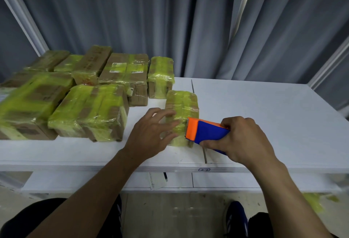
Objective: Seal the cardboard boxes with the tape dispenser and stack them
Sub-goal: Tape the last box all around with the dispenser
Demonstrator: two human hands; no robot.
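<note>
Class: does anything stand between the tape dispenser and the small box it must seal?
Nothing visible. The tape dispenser, in the right hand, has its orange end against the small box; the left hand rests on its other side.

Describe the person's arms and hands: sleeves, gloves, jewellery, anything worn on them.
Both are bare. The left hand and right hand wear no gloves, and no rings show on the visible fingers. The left forearm and right forearm carry no sleeve, watch or band anywhere up to the bottom edge of the picture. No markings are visible.
</note>
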